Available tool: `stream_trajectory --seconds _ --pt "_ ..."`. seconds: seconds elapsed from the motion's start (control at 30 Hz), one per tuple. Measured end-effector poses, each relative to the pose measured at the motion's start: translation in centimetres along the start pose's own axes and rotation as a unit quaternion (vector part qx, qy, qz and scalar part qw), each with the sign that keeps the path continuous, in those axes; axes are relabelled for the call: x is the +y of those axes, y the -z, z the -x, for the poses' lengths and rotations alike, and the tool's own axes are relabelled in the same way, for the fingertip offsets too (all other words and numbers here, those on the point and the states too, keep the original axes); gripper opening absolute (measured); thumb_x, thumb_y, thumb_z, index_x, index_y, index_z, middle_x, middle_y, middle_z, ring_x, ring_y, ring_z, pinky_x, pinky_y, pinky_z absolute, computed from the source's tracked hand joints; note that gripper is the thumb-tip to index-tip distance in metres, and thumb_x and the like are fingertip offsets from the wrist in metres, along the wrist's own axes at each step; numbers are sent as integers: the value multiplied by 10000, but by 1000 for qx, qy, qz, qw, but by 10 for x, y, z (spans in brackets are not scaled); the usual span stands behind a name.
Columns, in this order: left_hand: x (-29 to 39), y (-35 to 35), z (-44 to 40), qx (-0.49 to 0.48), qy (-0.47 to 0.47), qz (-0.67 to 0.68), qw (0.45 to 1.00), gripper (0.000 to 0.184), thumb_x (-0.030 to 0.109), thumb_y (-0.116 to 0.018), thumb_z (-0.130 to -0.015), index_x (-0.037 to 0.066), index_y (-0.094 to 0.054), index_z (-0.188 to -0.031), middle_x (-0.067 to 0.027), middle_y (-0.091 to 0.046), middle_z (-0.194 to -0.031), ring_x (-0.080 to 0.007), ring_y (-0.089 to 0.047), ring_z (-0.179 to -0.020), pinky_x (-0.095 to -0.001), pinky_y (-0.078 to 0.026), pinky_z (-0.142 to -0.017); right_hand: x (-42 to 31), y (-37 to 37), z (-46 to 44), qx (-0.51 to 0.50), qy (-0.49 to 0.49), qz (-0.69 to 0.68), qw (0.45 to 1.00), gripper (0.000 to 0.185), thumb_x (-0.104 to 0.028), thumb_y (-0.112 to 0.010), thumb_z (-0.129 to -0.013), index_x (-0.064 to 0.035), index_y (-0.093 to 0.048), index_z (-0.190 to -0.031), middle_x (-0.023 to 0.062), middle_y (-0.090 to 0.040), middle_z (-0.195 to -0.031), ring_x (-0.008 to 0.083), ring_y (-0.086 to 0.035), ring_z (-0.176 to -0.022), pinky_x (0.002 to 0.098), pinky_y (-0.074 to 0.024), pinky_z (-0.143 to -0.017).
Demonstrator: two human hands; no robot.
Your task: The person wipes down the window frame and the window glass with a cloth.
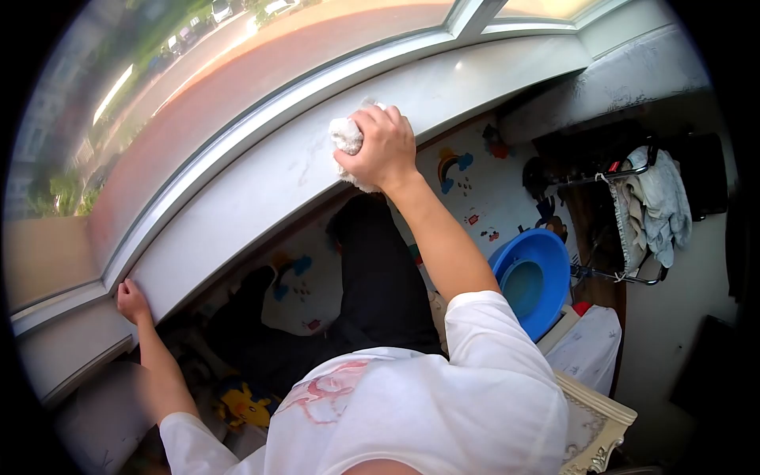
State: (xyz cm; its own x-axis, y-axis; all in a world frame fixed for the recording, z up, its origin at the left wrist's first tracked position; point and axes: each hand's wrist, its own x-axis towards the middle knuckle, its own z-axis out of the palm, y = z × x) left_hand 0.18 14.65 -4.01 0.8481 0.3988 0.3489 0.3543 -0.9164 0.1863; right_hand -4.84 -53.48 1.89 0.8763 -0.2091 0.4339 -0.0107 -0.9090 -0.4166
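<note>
My right hand [384, 146] is closed around a bunched white cloth [346, 136], which presses on the pale marble-look windowsill [229, 207] near its front edge. Parts of the cloth stick out to the left of my fingers and above them; the rest is hidden under the palm. At the far left end of the sill, my left hand [132, 302] is curled into a fist and leans on the corner by the window frame [111, 277]. Nothing shows in that fist. Faint grey smears or veins mark the sill left of the cloth.
A blue basin [552, 265] stands to the right, close to my right arm. Beyond it, towels [653, 202] hang on a dark metal rack. An ornate cream furniture corner [606, 419] sits at lower right. A yellow toy [247, 404] lies below my left side.
</note>
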Motion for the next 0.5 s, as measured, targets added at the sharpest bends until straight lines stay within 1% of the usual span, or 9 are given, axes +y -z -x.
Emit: stream_trajectory --seconds 0.13,0.17,0.2,0.23,0.27,0.37,0.4,0.47,0.5 --pt "26 12 8 -30 26 -39 998 425 469 -518 -928 82 -692 -899 -196 -714 -899 -439 -666 -865 -536 -501 -770 32 4 -1 2 139 -113 984 419 -345 -781 -635 -101 -714 -969 85 -688 -955 315 -613 -888 402 -528 -845" --pt "32 18 10 -37 38 -41 998 422 468 -517 -919 86 -697 -903 -196 -717 -909 -442 -669 -878 -540 -503 -778 45 7 -6 10 158 -114 981 411 -339 -777 -638 -100 -705 -964 96 -683 -942 320 -618 -883 402 -533 -835" --pt "32 18 10 -29 30 -38 998 411 457 -525 -909 83 -695 -895 -192 -717 -897 -443 -667 -869 -539 -503 -774 64 9 -12 1 147 -84 986 444 -406 -779 -650 -130 -714 -990 91 -690 -993 302 -625 -926 405 -533 -881" --pt "30 17 10 -29 32 -40 998 412 458 -525 -907 84 -696 -892 -191 -717 -890 -443 -667 -866 -538 -503 -773 88 11 -21 11 136 -54 989 464 -408 -769 -667 -100 -711 -1010 111 -694 -1032 318 -630 -956 412 -535 -895" --pt "27 14 9 -29 34 -42 998 412 459 -526 -906 84 -697 -890 -191 -716 -882 -442 -667 -862 -537 -504 -772 110 18 -30 27 96 -20 995 488 -407 -756 -688 -73 -705 -1040 127 -695 -1061 335 -632 -994 424 -533 -908" --pt "27 17 8 -20 32 -38 999 409 460 -535 -902 84 -694 -871 -190 -711 -855 -440 -666 -843 -532 -505 -757 186 33 -61 83 -31 38 995 484 -400 -743 -729 -74 -692 -1084 159 -692 -1085 398 -622 -1043 469 -518 -929" --pt "30 17 10 -17 28 -34 999 408 460 -538 -900 84 -692 -863 -190 -708 -844 -440 -666 -835 -530 -505 -751 206 37 -72 63 -102 55 991 495 -421 -731 -746 -75 -690 -1096 176 -689 -1101 419 -620 -1057 488 -512 -930" --pt "36 21 14 -18 28 -30 999 405 458 -547 -897 81 -683 -845 -190 -705 -832 -442 -663 -822 -530 -505 -740 198 43 -88 42 -210 86 973 565 -496 -679 -770 -96 -682 -1169 195 -675 -1168 417 -613 -1111 490 -496 -970" --pt "41 23 14 -16 29 -28 999 404 458 -551 -896 79 -678 -836 -190 -703 -826 -442 -661 -815 -531 -505 -735 186 38 -91 47 -224 143 963 580 -507 -669 -776 -107 -672 -1196 191 -666 -1196 414 -604 -1132 488 -487 -987"
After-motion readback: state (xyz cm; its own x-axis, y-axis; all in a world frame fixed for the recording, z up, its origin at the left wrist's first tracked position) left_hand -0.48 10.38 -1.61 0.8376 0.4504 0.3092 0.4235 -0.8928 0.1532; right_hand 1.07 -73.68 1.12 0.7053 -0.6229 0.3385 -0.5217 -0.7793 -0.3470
